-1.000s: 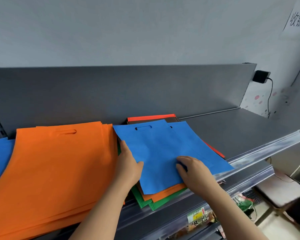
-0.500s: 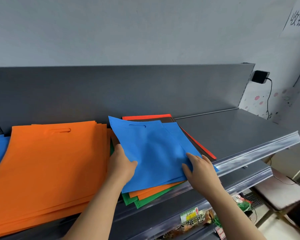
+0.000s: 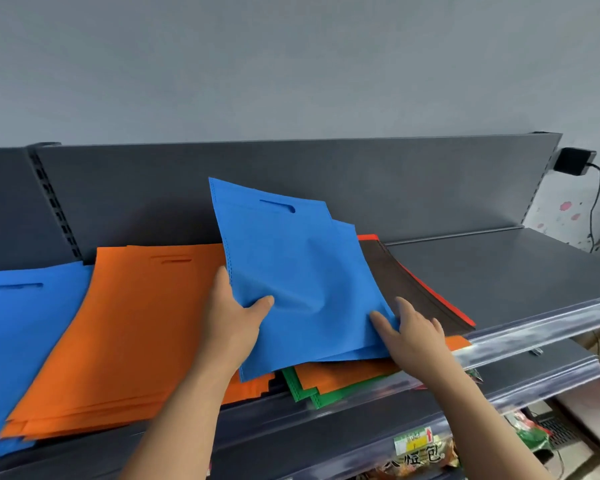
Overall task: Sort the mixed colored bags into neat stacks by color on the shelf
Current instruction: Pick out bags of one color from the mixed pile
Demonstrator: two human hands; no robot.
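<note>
- A grey metal shelf (image 3: 499, 271) stands against a pale grey wall, with a dark back panel (image 3: 395, 174) and a clear plastic rail (image 3: 551, 313) along its front edge. A black charger (image 3: 574, 164) is plugged in at the far right. Snack packets (image 3: 420, 455) sit on the level below.
- Both hands hold what look like two flat blue bags (image 3: 291, 271), one behind the other. The bags tilt up with the handle cutout farthest from the person, and their near edge is low over a mixed pile.
- The left hand (image 3: 232, 323) pinches the bags' near left edge, with the thumb pressed on top and the fingers hidden underneath.
- The right hand (image 3: 413, 334) grips the near right corner, with the thumb on top and the fingers showing past the edge. This two-sided hold probably keeps the limp fabric flat and the pair together.
- Beneath and just beyond the right hand lies the mixed pile (image 3: 343, 375). It holds orange and green bags, with a brown bag (image 3: 413, 289) and a red edge behind them. These are unsorted.
- Just left of the left hand, partly under its wrist, lies a fanned orange stack (image 3: 136, 323).
- Farther left, well away from both hands, is a blue stack (image 3: 21, 334). Judging by colour, that is where the held bags belong.
</note>
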